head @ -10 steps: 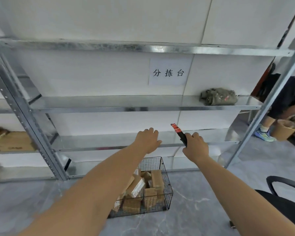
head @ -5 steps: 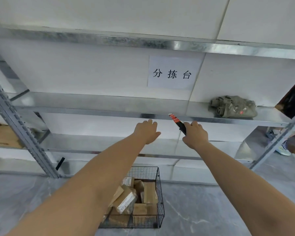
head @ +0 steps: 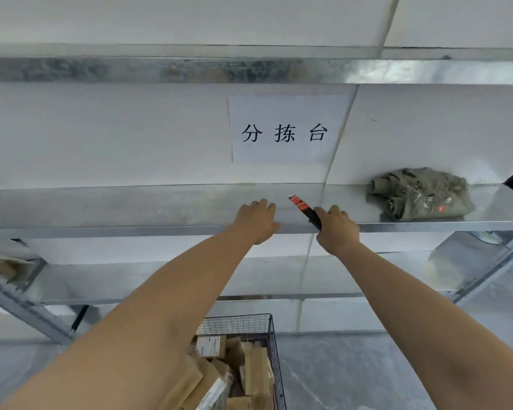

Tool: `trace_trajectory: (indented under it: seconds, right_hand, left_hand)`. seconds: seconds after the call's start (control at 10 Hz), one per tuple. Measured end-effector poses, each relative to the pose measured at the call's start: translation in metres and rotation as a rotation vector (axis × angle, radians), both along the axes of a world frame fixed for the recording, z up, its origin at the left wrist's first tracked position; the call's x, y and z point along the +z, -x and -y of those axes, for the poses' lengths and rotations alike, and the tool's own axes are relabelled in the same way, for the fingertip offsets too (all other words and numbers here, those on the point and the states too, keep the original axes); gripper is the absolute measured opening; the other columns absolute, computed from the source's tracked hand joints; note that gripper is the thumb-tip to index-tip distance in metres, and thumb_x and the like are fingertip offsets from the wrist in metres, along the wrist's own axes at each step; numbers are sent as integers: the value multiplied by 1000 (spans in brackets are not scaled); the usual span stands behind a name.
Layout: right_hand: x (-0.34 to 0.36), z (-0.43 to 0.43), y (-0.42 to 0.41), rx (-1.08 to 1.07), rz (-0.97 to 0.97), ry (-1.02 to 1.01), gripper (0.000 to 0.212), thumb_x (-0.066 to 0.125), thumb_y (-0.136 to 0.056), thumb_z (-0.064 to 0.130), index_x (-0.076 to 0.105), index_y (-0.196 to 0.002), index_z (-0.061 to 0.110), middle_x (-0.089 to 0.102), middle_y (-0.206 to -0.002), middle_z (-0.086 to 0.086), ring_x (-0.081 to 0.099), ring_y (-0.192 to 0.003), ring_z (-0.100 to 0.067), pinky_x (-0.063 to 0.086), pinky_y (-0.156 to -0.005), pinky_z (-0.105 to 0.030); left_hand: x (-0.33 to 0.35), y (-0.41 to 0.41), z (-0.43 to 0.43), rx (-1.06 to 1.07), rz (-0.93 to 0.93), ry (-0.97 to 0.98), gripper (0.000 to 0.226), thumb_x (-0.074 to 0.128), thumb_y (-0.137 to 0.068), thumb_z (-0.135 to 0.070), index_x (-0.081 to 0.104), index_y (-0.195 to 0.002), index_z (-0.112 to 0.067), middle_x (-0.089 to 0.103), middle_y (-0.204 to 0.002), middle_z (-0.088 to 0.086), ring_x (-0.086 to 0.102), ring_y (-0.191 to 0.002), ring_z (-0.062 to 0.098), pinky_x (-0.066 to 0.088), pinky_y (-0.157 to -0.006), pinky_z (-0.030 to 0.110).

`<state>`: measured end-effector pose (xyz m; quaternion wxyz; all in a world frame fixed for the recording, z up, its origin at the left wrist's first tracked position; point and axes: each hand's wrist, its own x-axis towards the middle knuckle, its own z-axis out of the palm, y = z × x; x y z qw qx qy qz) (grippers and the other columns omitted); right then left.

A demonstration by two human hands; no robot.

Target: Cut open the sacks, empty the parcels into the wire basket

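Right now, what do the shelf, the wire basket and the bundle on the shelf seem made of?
The shelf looks like galvanised sheet steel: dull, mottled silver with faint reflections. The wire basket is thin dark metal wire, probably coated, in an open square grid. The bundle seems woven fabric or sacking, matte grey-green, with soft folds and rolled edges.

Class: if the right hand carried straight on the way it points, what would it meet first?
The right hand, cutter leading, would probably meet the middle shelf first, then the wall; depth is unclear.
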<state>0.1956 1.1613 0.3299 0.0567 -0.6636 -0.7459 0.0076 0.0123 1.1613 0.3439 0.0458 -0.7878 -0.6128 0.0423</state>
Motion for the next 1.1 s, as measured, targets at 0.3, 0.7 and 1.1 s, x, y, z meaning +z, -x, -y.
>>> trace_trajectory:
  seconds: [0.3, 0.7, 1.1]
  right_hand:
    - [-32, -93, -21, 24, -2, 89, 45, 49, -89, 10, 37, -132, 19, 50, -117, -9, 50, -104, -27, 40, -72, -32]
    - [-74, -185, -17, 148, 18, 195, 33, 45, -91, 12, 44, -124, 16, 51, -117, -8, 50, -107, -27, 44, -77, -35]
    - [-64, -173, -24, 111, -134, 147, 37, 45, -93, 25, 44, -129, 16, 48, -122, -12, 50, -107, -29, 44, -79, -37]
  left_hand:
    - [-35, -23, -67, 6, 5, 20, 52, 29, -98, -40, 28, -138, -6, 38, -137, 15, 44, -119, 31, 41, -93, 39]
    - [-63, -37, -134, 119, -48, 47, 50, 29, -98, -41, 30, -136, -8, 41, -137, 14, 47, -120, 29, 40, -96, 38]
    - [-65, -16, -121, 140, -6, 73, 50, 27, -98, -41, 32, -134, -7, 42, -136, 14, 49, -118, 29, 42, -95, 38]
